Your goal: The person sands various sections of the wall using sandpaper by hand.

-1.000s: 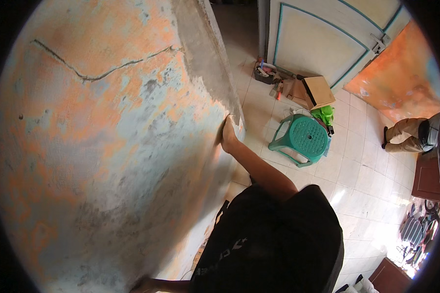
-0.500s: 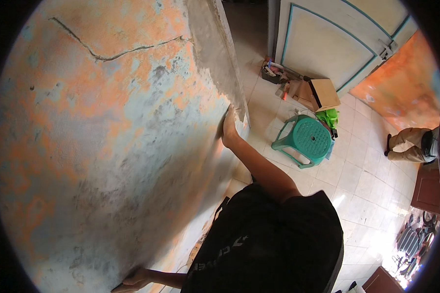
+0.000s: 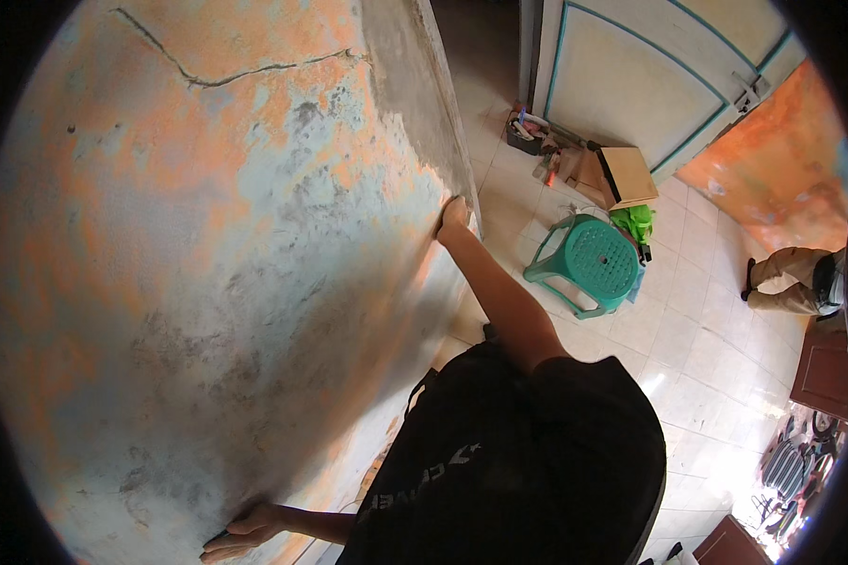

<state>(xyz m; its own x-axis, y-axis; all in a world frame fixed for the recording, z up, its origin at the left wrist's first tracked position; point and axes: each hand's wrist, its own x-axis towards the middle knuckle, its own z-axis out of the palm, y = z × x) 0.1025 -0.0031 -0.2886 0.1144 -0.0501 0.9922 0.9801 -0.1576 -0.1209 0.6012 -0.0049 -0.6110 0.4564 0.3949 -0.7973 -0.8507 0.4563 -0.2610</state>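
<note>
A worn wall [image 3: 188, 282] with patchy orange and pale blue paint fills the left of the head view. My left hand [image 3: 252, 529] is low on it, fingers reaching along the surface. A thin dark edge shows at those fingers; what it belongs to cannot be made out. Higher up, my right hand [image 3: 454, 218] lies flat against the wall beside its bare grey cement strip [image 3: 410, 113]. No object shows in that hand, though its palm is hidden. My black shirt covers the lower middle.
On the tiled floor [image 3: 678, 330] stands a green plastic stool [image 3: 601, 259]. Behind it are a cardboard box [image 3: 628, 177], a green bag [image 3: 634, 222] and a dark bin of tools [image 3: 526, 134]. A pale door [image 3: 631, 75] stands beyond. At far right is another person [image 3: 791, 280].
My right hand has shifted slightly up and right along the wall. My left hand has moved a little up and left, showing more of its fingers.
</note>
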